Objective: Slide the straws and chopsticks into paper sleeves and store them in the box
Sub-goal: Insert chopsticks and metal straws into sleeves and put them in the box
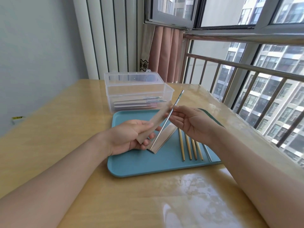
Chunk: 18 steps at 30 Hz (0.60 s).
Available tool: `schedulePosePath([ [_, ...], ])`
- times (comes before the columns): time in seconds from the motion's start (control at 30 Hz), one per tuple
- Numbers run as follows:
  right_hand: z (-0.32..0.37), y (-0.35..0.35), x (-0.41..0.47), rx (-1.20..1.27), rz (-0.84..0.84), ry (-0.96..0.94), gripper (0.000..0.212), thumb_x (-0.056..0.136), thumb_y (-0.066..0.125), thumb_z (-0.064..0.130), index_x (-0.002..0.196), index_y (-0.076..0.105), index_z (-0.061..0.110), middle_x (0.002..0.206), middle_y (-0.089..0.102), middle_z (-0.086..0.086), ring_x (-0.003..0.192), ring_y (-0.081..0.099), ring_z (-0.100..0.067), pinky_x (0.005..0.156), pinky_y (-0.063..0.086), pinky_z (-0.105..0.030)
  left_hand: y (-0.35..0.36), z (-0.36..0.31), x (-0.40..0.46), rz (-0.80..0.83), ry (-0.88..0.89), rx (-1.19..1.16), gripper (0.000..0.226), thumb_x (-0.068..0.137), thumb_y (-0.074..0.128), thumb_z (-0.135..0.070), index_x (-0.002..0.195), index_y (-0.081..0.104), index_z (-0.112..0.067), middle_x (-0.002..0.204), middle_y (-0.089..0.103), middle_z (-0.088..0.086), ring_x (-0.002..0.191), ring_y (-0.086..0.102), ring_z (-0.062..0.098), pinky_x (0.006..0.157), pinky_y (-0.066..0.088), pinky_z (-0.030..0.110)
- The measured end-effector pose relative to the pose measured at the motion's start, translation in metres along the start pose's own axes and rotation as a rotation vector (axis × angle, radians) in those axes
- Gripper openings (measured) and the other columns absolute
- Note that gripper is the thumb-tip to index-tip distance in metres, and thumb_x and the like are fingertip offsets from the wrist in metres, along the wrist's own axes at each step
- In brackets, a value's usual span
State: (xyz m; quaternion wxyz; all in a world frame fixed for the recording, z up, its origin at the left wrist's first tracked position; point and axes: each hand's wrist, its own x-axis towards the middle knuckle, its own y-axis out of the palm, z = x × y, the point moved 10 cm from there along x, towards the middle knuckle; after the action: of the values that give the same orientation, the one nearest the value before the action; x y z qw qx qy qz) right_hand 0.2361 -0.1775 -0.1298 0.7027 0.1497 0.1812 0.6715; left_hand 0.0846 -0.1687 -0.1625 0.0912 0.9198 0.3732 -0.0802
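Both forearms bare, seemingly no sleeves, rings or watch visible.

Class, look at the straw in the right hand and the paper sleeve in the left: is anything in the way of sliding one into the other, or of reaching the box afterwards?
Nothing visible blocks it. The right hand pinches the metal straw beside the paper sleeve gripped by the left hand. The box stands open behind the tray.
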Motion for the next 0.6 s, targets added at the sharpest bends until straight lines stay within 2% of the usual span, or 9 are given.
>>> schedulePosePath([
  [0.17,0.045,-0.047,-0.008,0.062,-0.391,-0.230,0.011,0.098,0.058,0.006,0.089,0.061,0.000,0.080,0.066,-0.012,0.062,0.071,-0.018,0.061,0.061,-0.023,-0.006,-0.001,0.000,-0.041,0.012,0.091,0.040,0.108,0.038,-0.033,0.123,0.065,-0.007,0.067,0.046,-0.001,0.051,0.033,0.010,0.044,0.031,0.019],
  [0.23,0.061,-0.066,-0.015,0.057,-0.481,-0.317,0.010,0.099,0.057,0.007,0.093,0.061,0.000,0.076,0.066,-0.011,0.061,0.071,-0.018,0.060,0.060,-0.022,-0.007,-0.003,0.000,-0.047,0.022,0.103,0.041,0.108,0.036,-0.036,0.122,0.066,-0.013,0.066,0.046,-0.001,0.050,0.032,0.010,0.044,0.030,0.019],
  [0.4,0.075,-0.083,-0.020,0.082,-0.533,-0.415,0.008,0.102,0.053,0.007,0.107,0.056,0.001,0.074,0.065,-0.010,0.063,0.071,-0.019,0.066,0.060,-0.024,-0.007,-0.004,0.000,-0.019,0.049,0.110,0.036,0.108,0.036,-0.036,0.123,0.067,-0.025,0.067,0.047,0.000,0.051,0.032,0.011,0.044,0.031,0.019],
  [0.6,0.080,-0.086,-0.020,0.084,-0.535,-0.456,0.005,0.102,0.054,0.007,0.103,0.055,0.002,0.078,0.066,-0.012,0.066,0.072,-0.019,0.070,0.061,-0.026,-0.008,-0.006,0.001,-0.006,0.071,0.134,0.032,0.109,0.037,-0.029,0.128,0.062,-0.021,0.074,0.057,0.002,0.050,0.040,0.011,0.045,0.036,0.019],
])
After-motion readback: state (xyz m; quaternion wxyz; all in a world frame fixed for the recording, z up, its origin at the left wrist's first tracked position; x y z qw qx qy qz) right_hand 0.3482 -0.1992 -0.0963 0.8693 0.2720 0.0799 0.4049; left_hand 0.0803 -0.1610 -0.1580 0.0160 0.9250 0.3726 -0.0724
